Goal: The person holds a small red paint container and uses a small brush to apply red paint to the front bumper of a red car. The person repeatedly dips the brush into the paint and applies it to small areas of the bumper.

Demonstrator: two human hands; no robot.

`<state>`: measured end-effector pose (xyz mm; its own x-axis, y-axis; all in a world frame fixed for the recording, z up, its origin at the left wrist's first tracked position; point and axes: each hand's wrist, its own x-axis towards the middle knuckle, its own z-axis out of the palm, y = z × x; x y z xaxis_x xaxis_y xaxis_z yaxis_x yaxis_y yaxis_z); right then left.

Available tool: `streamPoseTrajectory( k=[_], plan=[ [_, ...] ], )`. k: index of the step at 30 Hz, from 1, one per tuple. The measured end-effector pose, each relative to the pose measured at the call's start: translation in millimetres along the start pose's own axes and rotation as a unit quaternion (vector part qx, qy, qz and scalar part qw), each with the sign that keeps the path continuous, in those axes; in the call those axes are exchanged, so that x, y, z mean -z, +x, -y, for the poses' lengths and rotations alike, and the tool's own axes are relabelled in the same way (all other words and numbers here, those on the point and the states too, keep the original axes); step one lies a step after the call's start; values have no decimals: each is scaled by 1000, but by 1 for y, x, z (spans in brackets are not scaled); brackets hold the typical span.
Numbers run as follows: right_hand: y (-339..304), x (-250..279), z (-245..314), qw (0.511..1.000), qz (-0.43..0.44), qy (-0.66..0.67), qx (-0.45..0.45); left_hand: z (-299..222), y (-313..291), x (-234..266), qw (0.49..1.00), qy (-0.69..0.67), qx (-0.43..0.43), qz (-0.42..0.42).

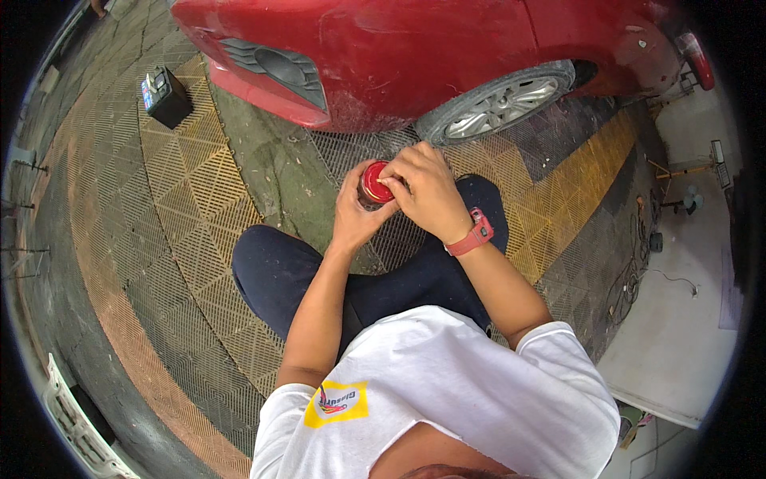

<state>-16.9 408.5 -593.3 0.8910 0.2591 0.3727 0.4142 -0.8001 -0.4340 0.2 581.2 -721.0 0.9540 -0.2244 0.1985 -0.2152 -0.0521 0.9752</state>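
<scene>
In front of my bent knees, my left hand (pixel 351 214) is wrapped round a small round container with a red top (pixel 373 185) and darker, shiny sides. My right hand (pixel 425 185) reaches over it from the right, its fingers bent and the fingertips drawn together at the red top. Whatever lies between those fingertips, if anything, is too small to make out. A red watch (pixel 477 231) circles my right wrist. Just beyond my hands stands a red car (pixel 399 60) with dull, scuffed paint, its silver-spoked wheel (pixel 503 108) close to my right hand.
A black car battery (pixel 169 100) stands on the floor at the far left. Plastic grid tiles (pixel 179 231) in yellow, grey and orange cover much of the floor. Cables (pixel 634 271) lie along the white wall at the right. A pale panel (pixel 76 419) rests at the lower left.
</scene>
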Motion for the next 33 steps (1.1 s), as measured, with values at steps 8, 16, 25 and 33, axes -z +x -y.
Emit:
streamPoseTrajectory(
  k=[8, 16, 25, 33],
  plan=[
    [6, -3, 5, 999, -12, -40, 10, 3, -1, 0, 1000, -10, -19, -3],
    [43, 39, 11, 984, -175, 25, -34, 3, -5, -2, 996, -74, 47, 2],
    [158, 98, -30, 848, -526, -54, -23, 1, -8, -4, 996, -82, 41, 4],
    [177, 54, -6, 888, -453, -56, 50, 2, -9, -4, 998, -42, 39, 12]
  ],
)
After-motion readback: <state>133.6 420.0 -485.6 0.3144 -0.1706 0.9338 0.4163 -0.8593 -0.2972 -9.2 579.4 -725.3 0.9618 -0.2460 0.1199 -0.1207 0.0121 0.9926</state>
